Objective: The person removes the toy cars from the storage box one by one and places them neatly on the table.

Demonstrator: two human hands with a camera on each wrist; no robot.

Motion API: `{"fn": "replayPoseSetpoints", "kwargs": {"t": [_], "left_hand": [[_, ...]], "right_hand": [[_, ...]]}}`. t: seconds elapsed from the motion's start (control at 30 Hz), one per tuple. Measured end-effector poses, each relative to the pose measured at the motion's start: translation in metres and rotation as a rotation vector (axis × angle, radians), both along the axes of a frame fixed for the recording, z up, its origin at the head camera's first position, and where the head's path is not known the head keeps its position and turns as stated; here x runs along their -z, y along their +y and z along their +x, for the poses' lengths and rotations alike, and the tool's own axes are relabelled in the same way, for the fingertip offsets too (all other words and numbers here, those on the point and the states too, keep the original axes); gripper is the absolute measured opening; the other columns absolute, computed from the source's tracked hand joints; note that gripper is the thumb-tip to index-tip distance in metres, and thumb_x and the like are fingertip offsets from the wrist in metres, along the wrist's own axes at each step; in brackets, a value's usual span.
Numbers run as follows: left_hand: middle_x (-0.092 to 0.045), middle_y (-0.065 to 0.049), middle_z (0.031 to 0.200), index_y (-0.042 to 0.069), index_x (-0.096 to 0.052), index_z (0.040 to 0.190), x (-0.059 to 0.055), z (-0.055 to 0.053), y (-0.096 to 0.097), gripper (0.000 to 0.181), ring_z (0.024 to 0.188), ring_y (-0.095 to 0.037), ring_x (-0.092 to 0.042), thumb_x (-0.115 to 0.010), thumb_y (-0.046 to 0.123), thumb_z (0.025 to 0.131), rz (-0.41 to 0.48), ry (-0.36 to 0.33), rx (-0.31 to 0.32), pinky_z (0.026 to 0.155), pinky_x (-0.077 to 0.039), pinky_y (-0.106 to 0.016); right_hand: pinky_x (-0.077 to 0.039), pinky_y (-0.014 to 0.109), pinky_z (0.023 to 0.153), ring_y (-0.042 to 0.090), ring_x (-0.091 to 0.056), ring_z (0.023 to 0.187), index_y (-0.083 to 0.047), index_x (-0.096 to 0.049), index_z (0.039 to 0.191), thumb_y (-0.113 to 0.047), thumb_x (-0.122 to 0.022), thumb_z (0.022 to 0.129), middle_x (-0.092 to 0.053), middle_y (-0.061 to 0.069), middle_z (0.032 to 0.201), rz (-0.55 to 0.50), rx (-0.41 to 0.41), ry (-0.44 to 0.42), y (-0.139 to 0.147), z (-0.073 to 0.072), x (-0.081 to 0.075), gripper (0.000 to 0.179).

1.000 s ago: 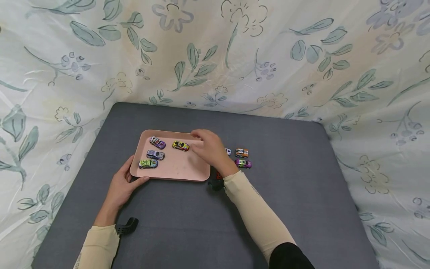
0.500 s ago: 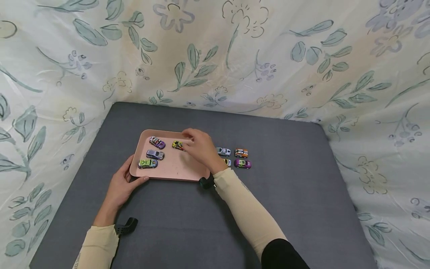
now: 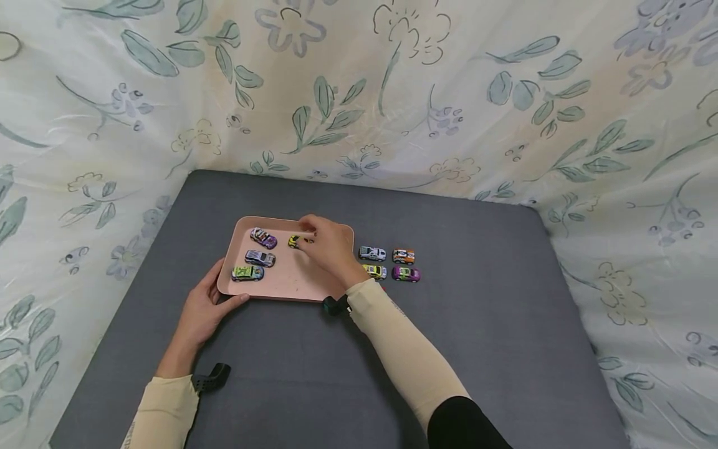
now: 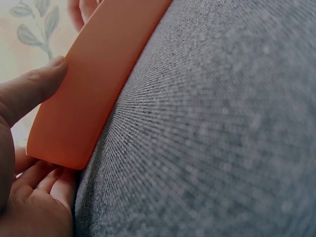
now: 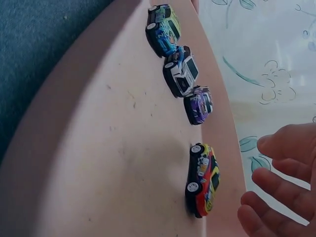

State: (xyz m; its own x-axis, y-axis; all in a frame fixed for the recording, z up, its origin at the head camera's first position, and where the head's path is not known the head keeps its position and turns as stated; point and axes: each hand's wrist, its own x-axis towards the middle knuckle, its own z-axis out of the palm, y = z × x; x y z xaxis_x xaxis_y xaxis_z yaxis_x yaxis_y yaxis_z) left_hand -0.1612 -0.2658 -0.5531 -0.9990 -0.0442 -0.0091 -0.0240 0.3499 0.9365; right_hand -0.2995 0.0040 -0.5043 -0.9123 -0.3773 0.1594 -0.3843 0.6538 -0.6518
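A pink tray (image 3: 291, 284) lies on the grey table, and my left hand (image 3: 202, 312) grips its near left corner. In the left wrist view the thumb (image 4: 42, 86) presses the tray's wall while fingers curl by the corner. My right hand (image 3: 328, 246) is over the tray's right half, partly covering a yellow-and-red toy car (image 5: 202, 180). The right wrist view shows that hand's loosely bent fingers apart from this car. Along the tray's left side stand a purple toy car (image 3: 263, 237), a silver one (image 3: 260, 258) and a green one (image 3: 247, 273).
Right of the tray stand a white toy car (image 3: 372, 253), an orange one (image 3: 403, 256), a yellow one (image 3: 374, 271) and a purple-green one (image 3: 406, 274). A bit of red shows beside the right sleeve (image 3: 392, 330). A floral curtain (image 3: 359, 93) surrounds the table.
My right hand has moved left over the tray, toward the yellow-and-red car, uncovering the white and yellow cars beside the tray. The left hand and tray stay in place.
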Motion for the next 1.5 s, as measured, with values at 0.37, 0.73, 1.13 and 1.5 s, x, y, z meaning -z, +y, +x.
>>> {"fn": "replayPoseSetpoints", "kwargs": {"t": [0.37, 0.73, 1.13, 1.5], "left_hand": [[-0.023, -0.027, 0.175, 0.0, -0.018, 0.173, 0.005, 0.0, 0.0, 0.103, 0.161, -0.041, -0.024, -0.086, 0.007, 0.096, -0.004, 0.014, 0.0, 0.118, -0.026, -0.007], [-0.022, -0.03, 0.174, -0.002, -0.018, 0.172, 0.012, 0.0, 0.001, 0.102, 0.16, -0.043, -0.025, -0.085, 0.005, 0.096, -0.016, 0.031, 0.003, 0.119, -0.026, -0.01], [-0.022, -0.028, 0.175, -0.001, -0.018, 0.172, 0.01, -0.001, 0.001, 0.102, 0.16, -0.042, -0.025, -0.085, 0.006, 0.096, -0.015, 0.027, -0.005, 0.119, -0.026, -0.011], [-0.027, -0.026, 0.173, -0.001, -0.021, 0.172, 0.003, 0.0, 0.0, 0.1, 0.158, -0.044, -0.028, -0.086, 0.01, 0.096, -0.013, 0.027, -0.01, 0.113, -0.029, -0.003]], "right_hand": [[-0.06, 0.035, 0.096, 0.021, -0.07, 0.115, -0.009, -0.072, 0.135, -0.014, -0.081, 0.1, -0.074, 0.005, 0.126, -0.039, 0.017, -0.08, -0.008, 0.002, 0.013, 0.036], [-0.059, 0.031, 0.096, 0.012, -0.067, 0.106, -0.011, -0.076, 0.129, -0.009, -0.077, 0.1, -0.074, 0.0, 0.117, -0.027, 0.057, -0.031, -0.009, 0.001, 0.033, 0.028], [-0.058, 0.031, 0.101, 0.013, -0.068, 0.113, -0.011, -0.075, 0.131, -0.007, -0.075, 0.1, -0.075, 0.0, 0.122, -0.031, 0.067, -0.02, -0.008, 0.001, 0.036, 0.031], [-0.057, 0.032, 0.101, 0.013, -0.068, 0.116, -0.015, -0.074, 0.135, -0.008, -0.076, 0.101, -0.075, -0.001, 0.125, 0.038, 0.071, -0.012, -0.006, 0.002, 0.024, 0.035]]}}
